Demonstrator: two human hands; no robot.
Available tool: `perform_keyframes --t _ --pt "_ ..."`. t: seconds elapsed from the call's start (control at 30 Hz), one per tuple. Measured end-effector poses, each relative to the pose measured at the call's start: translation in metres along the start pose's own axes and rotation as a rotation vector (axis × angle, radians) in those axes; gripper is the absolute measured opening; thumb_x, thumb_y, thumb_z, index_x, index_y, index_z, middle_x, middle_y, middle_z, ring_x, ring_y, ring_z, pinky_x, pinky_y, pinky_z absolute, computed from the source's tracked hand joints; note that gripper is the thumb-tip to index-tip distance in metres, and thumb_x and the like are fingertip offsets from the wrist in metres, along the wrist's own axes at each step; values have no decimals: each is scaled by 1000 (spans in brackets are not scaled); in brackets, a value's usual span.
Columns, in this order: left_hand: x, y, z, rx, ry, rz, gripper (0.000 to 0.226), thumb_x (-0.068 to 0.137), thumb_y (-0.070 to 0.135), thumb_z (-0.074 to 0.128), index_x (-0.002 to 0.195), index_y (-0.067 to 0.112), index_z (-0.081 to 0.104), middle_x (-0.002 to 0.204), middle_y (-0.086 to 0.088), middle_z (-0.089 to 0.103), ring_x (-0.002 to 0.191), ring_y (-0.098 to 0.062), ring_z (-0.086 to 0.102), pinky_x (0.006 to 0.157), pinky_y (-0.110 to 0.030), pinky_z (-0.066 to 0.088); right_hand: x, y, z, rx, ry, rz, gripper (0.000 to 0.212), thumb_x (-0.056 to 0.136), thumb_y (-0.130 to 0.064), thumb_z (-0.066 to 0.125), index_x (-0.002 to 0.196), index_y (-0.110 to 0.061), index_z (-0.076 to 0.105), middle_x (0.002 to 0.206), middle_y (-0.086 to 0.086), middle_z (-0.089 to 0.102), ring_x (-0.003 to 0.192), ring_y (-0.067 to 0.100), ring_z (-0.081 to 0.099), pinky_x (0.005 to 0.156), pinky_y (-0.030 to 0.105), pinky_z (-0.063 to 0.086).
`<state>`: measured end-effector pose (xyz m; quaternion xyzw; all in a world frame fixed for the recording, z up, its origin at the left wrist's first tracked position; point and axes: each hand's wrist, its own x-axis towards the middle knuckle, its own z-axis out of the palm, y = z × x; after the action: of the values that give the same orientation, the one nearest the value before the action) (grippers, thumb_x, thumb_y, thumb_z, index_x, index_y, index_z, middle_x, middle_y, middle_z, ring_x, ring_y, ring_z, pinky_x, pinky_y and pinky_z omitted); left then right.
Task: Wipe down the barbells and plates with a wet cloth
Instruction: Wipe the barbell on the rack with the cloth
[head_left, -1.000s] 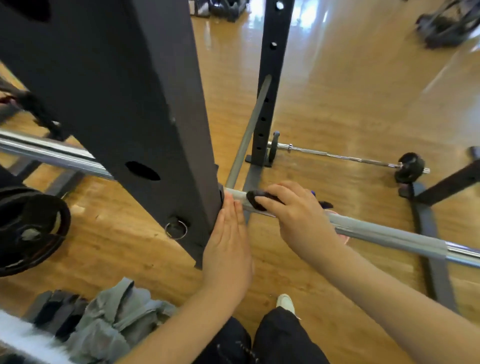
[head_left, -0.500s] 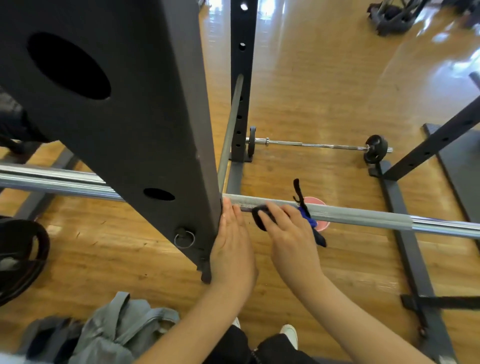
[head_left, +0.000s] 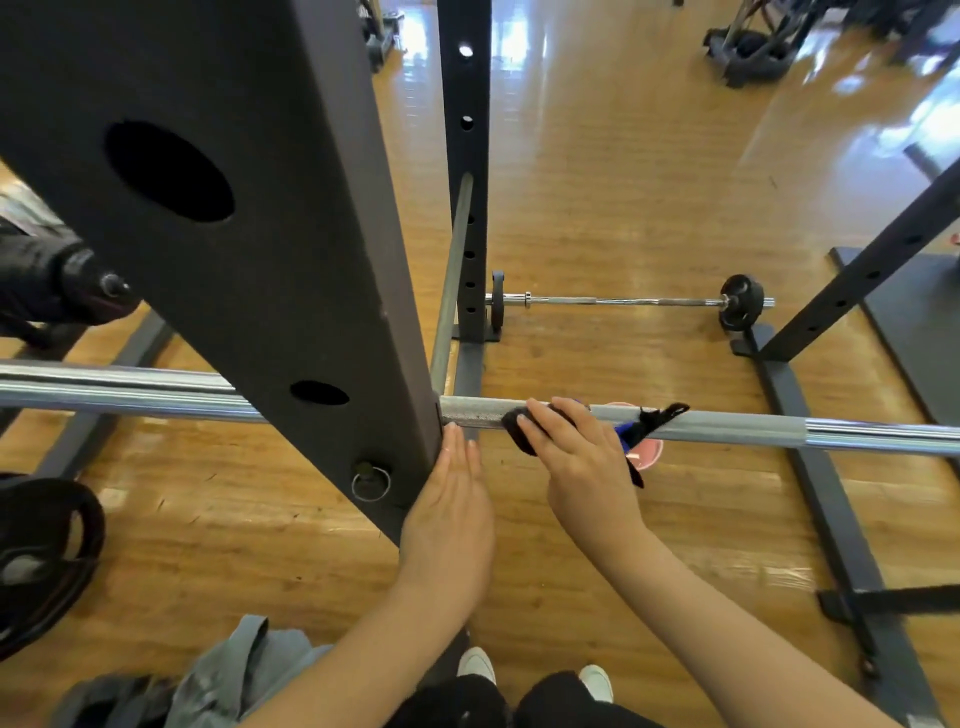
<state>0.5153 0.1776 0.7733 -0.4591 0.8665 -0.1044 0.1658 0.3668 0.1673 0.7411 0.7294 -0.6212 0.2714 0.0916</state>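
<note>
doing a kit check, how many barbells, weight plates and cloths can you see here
barbells: 2, the near barbell being wiped and the far barbell on the floor
weight plates: 3, the big one at left and two small ones
cloths: 1, the black cloth
total: 6

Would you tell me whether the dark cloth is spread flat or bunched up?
Bunched: the dark cloth sits wadded under the right hand on the steel barbell.

Forearms are bare, no sleeves visible; hands, left (head_left: 448, 512) and right (head_left: 587, 467), are ungloved. Legwear: black trousers (head_left: 498, 701). Footwear: white shoes (head_left: 477, 661).
</note>
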Motion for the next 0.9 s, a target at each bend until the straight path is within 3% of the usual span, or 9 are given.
perform_keyframes --t 0.13,0.2,0.27,0.33,0.43,0.57,0.67,0.8,0.9 --pt "2 3 4 -87 50 -55 76 98 24 32 133 -16 -23 143 -34 -26 130 -41 -32 94 -43 -36 11 -17 -4 78 62 21 31 80 0 54 107 0 69 112 12 68 108 28 49 80 48 54" --pt "4 4 7 -128 162 -88 84 87 30 51 140 -16 5 148 -35 0 140 -40 -5 104 -43 -33 22 -33 6 110 25 -79 30 84 -8 54 109 0 68 115 12 66 111 26 47 85 44 53" --pt "5 3 4 -173 89 -99 84 70 32 68 134 -12 37 139 -30 42 138 -37 26 114 -41 -19 26 -35 14 93 -24 -107 36 86 -16 44 108 -3 69 116 9 66 113 22 45 90 36 48" --pt "5 3 6 -180 126 -93 85 66 28 71 133 -11 36 137 -29 44 136 -37 24 117 -41 -9 22 -23 12 26 -41 -80 38 83 -13 41 106 -7 71 114 5 67 109 20 45 86 30 38" --pt "7 2 12 -261 153 -87 87 55 15 78 129 -16 44 136 -35 41 132 -41 36 116 -39 3 6 -6 0 -49 25 -7 40 80 -9 41 104 -9 73 111 4 69 104 21 47 77 35 46" --pt "8 4 12 -301 133 -88 80 54 16 75 124 -14 52 130 -32 50 127 -39 45 118 -38 0 21 -22 6 83 66 22 37 82 -11 42 101 -4 72 107 6 69 103 22 47 80 36 49" --pt "7 3 14 -287 77 -32 56 51 19 74 101 -5 71 105 -24 67 112 -34 60 119 -36 -4 36 -45 21 78 -22 -84 38 85 -18 42 104 -3 71 111 7 68 108 22 45 85 33 48" --pt "5 -2 17 -301 63 -17 73 47 22 83 108 -12 64 112 -28 64 115 -35 58 117 -36 4 35 -32 18 41 -58 -206 37 86 -19 42 105 -5 71 112 5 69 110 20 42 102 24 27" --pt "3 -5 17 -276 146 -33 80 56 19 77 122 -17 48 125 -32 54 124 -39 49 117 -38 5 26 -13 9 81 -45 -163 35 88 -17 42 104 -6 72 109 3 69 109 16 42 106 14 16"
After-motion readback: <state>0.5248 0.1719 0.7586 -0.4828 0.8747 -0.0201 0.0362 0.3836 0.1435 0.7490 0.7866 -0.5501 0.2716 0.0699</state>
